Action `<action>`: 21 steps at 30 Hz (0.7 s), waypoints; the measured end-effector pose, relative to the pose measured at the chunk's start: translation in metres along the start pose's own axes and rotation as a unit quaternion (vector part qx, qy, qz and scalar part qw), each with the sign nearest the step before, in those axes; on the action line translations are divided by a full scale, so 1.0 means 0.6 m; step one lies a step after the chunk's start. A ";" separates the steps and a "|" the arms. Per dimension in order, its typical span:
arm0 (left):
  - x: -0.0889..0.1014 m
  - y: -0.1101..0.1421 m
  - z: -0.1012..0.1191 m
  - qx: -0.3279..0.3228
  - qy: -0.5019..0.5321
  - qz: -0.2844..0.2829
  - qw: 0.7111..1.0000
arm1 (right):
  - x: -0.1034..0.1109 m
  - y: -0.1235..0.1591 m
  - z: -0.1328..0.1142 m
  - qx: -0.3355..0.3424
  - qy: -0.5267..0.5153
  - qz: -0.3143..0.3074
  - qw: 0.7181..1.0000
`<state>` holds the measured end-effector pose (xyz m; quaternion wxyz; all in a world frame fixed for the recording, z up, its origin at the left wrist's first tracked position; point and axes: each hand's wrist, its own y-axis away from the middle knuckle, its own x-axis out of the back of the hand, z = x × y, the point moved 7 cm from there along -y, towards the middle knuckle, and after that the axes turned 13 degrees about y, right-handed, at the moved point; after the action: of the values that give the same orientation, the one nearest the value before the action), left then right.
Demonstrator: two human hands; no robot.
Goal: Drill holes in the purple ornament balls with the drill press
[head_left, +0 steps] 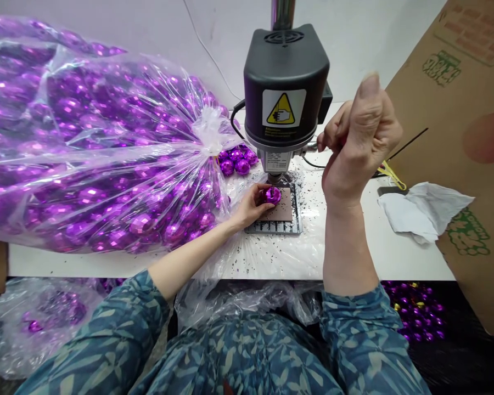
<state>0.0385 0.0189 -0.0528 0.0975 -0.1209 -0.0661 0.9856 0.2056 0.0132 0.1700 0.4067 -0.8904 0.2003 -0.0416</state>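
Observation:
My left hand [257, 206] pinches a shiny purple faceted ball [273, 195] between thumb and fingers. The ball sits directly under the chuck [275, 178] of a black bench drill press [286, 82], above a brown board [286, 211] on the slotted metal base [271, 226]. Whether the bit touches the ball I cannot tell. On the machine's right side, my right hand [360, 131] is closed in a fist with the thumb on top, around the feed lever, which the fingers mostly hide. Several loose purple balls [242, 166] lie behind the left hand.
A large tied clear bag [107, 137] of purple balls fills the left of the white table [346, 247]. Dark shavings are scattered around the base. Crumpled white paper [420, 211] and yellow-handled scissors [393, 175] lie right, beside a cardboard box [469, 164]. More balls [420, 312] are below right.

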 end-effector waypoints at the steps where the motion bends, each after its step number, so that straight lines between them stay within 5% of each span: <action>1: -0.001 0.002 -0.001 -0.005 -0.007 0.003 1.000 | 0.000 0.001 0.000 -0.001 -0.006 -0.001 1.000; 21: -0.008 0.019 -0.027 -0.055 0.000 0.044 0.998 | 0.019 0.032 -0.016 0.039 -0.061 0.059 0.996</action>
<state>0.0454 0.0088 -0.0691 0.0468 -0.1289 -0.1145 0.9839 0.2076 -0.0092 0.1610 0.4540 -0.8615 0.2253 0.0296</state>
